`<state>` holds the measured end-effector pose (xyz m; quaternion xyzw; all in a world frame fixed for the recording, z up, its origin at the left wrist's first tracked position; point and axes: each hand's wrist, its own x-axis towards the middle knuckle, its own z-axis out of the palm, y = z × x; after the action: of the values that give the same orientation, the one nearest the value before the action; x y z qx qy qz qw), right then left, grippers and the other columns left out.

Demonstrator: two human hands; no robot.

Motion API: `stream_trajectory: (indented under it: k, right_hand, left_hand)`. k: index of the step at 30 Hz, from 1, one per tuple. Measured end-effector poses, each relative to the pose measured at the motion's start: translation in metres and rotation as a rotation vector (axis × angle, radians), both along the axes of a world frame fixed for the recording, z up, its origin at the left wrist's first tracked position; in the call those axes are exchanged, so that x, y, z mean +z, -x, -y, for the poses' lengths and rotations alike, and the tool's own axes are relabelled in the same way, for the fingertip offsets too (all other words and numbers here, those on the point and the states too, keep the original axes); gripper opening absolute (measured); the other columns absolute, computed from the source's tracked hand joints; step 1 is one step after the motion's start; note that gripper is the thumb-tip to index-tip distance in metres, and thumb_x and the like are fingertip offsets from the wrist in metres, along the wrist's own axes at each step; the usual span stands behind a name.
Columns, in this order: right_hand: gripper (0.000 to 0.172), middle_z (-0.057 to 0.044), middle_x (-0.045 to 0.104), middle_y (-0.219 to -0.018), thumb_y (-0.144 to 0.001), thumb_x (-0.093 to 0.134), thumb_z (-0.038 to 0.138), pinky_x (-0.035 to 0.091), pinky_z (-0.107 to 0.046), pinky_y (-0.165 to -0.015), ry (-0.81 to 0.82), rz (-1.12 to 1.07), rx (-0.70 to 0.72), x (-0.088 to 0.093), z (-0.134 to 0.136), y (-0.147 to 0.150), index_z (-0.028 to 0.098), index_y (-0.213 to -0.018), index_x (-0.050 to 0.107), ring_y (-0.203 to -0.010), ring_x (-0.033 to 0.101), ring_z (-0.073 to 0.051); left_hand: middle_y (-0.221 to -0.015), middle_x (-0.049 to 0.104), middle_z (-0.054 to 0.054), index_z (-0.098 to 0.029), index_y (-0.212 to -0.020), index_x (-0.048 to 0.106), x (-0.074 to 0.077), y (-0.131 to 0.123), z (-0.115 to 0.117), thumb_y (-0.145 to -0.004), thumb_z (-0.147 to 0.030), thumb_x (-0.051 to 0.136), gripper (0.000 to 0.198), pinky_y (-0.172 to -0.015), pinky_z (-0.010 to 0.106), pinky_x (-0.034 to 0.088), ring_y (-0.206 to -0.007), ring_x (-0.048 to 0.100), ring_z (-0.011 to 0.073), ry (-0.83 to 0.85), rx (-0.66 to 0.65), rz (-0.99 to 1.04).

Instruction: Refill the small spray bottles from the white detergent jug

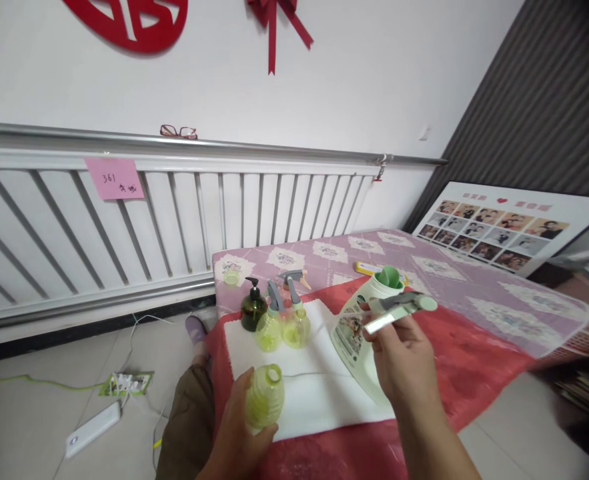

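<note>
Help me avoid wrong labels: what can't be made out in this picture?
All in the head view:
Left hand: some fingers hidden behind the open bottle.
Spray head: partly covered by the right hand.
Large jug: label print too small to read.
Red wall emblem: top cut off by the upper edge.

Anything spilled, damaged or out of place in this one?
The glasses look out of place, perched on the pipe above the radiator, where they might fall. No clear spill or damage shows near the bottle in the left hand or the spray head in the right hand.
</note>
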<state>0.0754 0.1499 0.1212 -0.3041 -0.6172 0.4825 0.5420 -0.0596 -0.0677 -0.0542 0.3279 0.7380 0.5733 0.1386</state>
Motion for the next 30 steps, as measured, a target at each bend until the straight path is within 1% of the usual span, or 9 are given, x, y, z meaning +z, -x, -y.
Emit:
stream_trajectory:
  k: [2, 5, 7, 10, 12, 16, 20, 27, 30]
  right_hand:
    - [0.026, -0.001, 0.065, -0.075, -0.077, 0.066, 0.039, 0.044, -0.025, -0.056, -0.1, 0.137, 0.065, 0.001, -0.003, 0.006, 0.02, -0.095, 0.066, -0.061, 0.055, -0.013]
    - [0.029, -0.001, 0.065, -0.081, -0.084, 0.056, 0.038, 0.047, -0.027, -0.062, -0.365, 0.598, 0.249, -0.007, 0.007, 0.025, 0.02, -0.106, 0.062, -0.065, 0.059, -0.015]
    - [0.027, -0.002, 0.067, -0.088, -0.085, 0.054, 0.031, 0.048, -0.027, -0.066, -0.509, 0.872, 0.353, -0.02, 0.021, 0.04, 0.02, -0.109, 0.062, -0.068, 0.061, -0.015]
    - [0.028, -0.005, 0.069, -0.097, -0.078, 0.06, 0.021, 0.047, -0.027, -0.068, -0.569, 1.05, 0.439, -0.044, 0.043, 0.063, 0.021, -0.105, 0.065, -0.078, 0.066, -0.018]
    - [0.028, -0.008, 0.069, -0.1, -0.077, 0.061, 0.019, 0.047, -0.028, -0.069, -0.601, 1.144, 0.456, -0.06, 0.054, 0.075, 0.02, -0.105, 0.065, -0.086, 0.066, -0.022]
    - [0.025, -0.01, 0.069, -0.103, -0.079, 0.059, 0.018, 0.047, -0.03, -0.069, -0.658, 1.265, 0.48, -0.082, 0.066, 0.095, 0.019, -0.104, 0.065, -0.091, 0.067, -0.025]
    - [0.023, -0.011, 0.069, -0.105, -0.081, 0.057, 0.019, 0.048, -0.03, -0.07, -0.685, 1.322, 0.484, -0.092, 0.071, 0.107, 0.02, -0.103, 0.065, -0.093, 0.067, -0.025]
    - [0.023, -0.01, 0.07, -0.105, -0.083, 0.055, 0.018, 0.049, -0.03, -0.072, -0.675, 1.328, 0.465, -0.108, 0.072, 0.11, 0.02, -0.104, 0.064, -0.095, 0.067, -0.025]
    - [0.029, -0.01, 0.069, -0.107, -0.085, 0.053, 0.016, 0.05, -0.03, -0.073, -0.655, 1.3, 0.447, -0.115, 0.073, 0.108, 0.021, -0.112, 0.061, -0.097, 0.066, -0.024]
  left_hand:
    - [-0.143, 0.048, 0.015, -0.018, -0.135, 0.04, -0.001, 0.008, 0.021, -0.063, -0.025, 0.07, 0.079, -0.115, 0.049, 0.033, -0.135, 0.044, 0.0327, 0.003, 0.054, -0.011]
    - [-0.141, 0.05, 0.014, -0.019, -0.137, 0.036, 0.001, 0.019, 0.047, -0.066, -0.037, 0.072, 0.081, -0.109, 0.047, 0.042, -0.129, 0.05, 0.0318, 0.047, 0.141, 0.055]
    - [-0.137, 0.052, 0.014, -0.018, -0.136, 0.037, 0.004, 0.024, 0.06, -0.065, -0.045, 0.071, 0.083, -0.107, 0.048, 0.043, -0.126, 0.053, 0.0327, 0.037, 0.258, 0.089]
    - [-0.134, 0.054, 0.013, -0.019, -0.135, 0.039, 0.005, 0.031, 0.072, -0.064, -0.052, 0.069, 0.084, -0.108, 0.05, 0.041, -0.127, 0.051, 0.0345, 0.014, 0.417, 0.111]
    - [-0.135, 0.053, 0.013, -0.02, -0.137, 0.037, 0.004, 0.036, 0.079, -0.063, -0.055, 0.068, 0.087, -0.108, 0.051, 0.04, -0.128, 0.049, 0.0354, 0.025, 0.467, 0.128]
    - [-0.137, 0.05, 0.016, -0.017, -0.137, 0.034, 0.0, 0.043, 0.087, -0.058, -0.057, 0.071, 0.096, -0.109, 0.051, 0.039, -0.129, 0.048, 0.0365, 0.059, 0.472, 0.159]
    - [-0.135, 0.052, 0.015, -0.018, -0.137, 0.035, 0.0, 0.037, 0.085, -0.063, -0.058, 0.068, 0.09, -0.11, 0.051, 0.038, -0.129, 0.048, 0.0354, 0.053, 0.47, 0.11]
    - [-0.137, 0.051, 0.015, -0.018, -0.137, 0.035, 0.0, 0.023, 0.075, -0.066, -0.052, 0.067, 0.084, -0.111, 0.049, 0.037, -0.129, 0.048, 0.0338, 0.008, 0.433, 0.088]
    - [-0.138, 0.05, 0.016, -0.018, -0.136, 0.036, 0.0, 0.02, 0.073, -0.067, -0.05, 0.067, 0.081, -0.112, 0.05, 0.036, -0.131, 0.047, 0.034, 0.007, 0.407, 0.075]
